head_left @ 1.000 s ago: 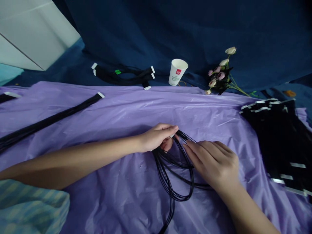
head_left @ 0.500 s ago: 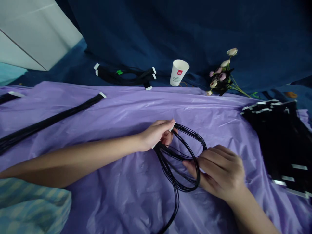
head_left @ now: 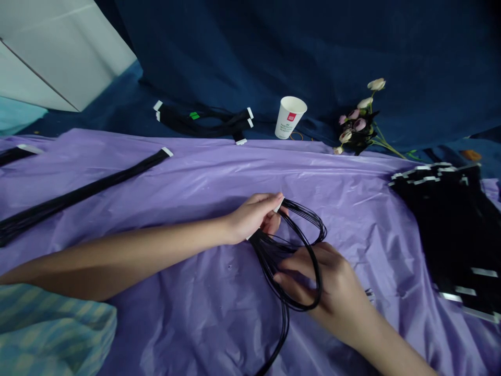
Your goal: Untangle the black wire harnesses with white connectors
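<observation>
My left hand (head_left: 260, 216) is closed on a black wire harness (head_left: 318, 271), with one white connector (head_left: 278, 204) between thumb and fingers. A second white connector (head_left: 252, 235) sticks out below the same hand. From there the thin black wires bend round in loops to the right, and one strand bundle trails down toward the bottom edge. My right hand (head_left: 313, 282) reaches through the big loop, its thumb and fingers curled on the wires left of it. That loop crosses over the back of the right hand. Where exactly its fingertips grip is partly hidden.
A purple sheet (head_left: 188, 292) covers the table. More black harnesses lie at left (head_left: 90, 190) and behind (head_left: 203, 125), and a large pile (head_left: 450, 224) sits at right. A paper cup (head_left: 290, 117) and artificial flowers (head_left: 358, 125) stand at the back.
My right hand has moved left, deeper through the wire loop and nearer the left hand. The left hand still holds the connector end.
</observation>
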`<state>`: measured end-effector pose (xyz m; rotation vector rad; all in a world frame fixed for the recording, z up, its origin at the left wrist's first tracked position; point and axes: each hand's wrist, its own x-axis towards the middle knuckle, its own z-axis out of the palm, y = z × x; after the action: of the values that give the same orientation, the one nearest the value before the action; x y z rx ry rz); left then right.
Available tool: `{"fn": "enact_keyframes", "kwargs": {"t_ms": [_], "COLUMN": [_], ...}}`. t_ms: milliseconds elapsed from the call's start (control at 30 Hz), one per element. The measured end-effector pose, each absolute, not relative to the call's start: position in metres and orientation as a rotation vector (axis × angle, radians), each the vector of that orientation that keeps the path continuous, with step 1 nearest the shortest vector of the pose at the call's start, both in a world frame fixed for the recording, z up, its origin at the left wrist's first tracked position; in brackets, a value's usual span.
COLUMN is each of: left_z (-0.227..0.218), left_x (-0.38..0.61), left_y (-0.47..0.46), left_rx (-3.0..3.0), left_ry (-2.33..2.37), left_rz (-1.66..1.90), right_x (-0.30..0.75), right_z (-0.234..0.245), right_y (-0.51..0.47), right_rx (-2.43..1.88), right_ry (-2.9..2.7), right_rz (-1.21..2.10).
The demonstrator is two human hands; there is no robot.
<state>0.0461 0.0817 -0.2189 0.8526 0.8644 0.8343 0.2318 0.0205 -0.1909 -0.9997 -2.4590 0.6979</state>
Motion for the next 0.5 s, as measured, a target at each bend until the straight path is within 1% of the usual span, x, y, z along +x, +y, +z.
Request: {"fn": "enact_keyframes", "kwargs": {"t_ms": [300, 500], "left_z": [-0.2202, -0.2214], "left_x": [0.046, 0.0464], "left_y": [0.0805, 0.0804], "left_rx": [0.873, 0.886], "left_ry": [0.825, 0.831], "left_rz": [0.837, 0.831], "right_x": [0.2252, 0.2214], "right_z": [-0.192, -0.1922], "right_y": [0.0159, 0.0131], "right_rx": [-1.188, -1.208], "right_ry": [-2.42, -2.349], "right_rz": [0.812, 0.99]}}
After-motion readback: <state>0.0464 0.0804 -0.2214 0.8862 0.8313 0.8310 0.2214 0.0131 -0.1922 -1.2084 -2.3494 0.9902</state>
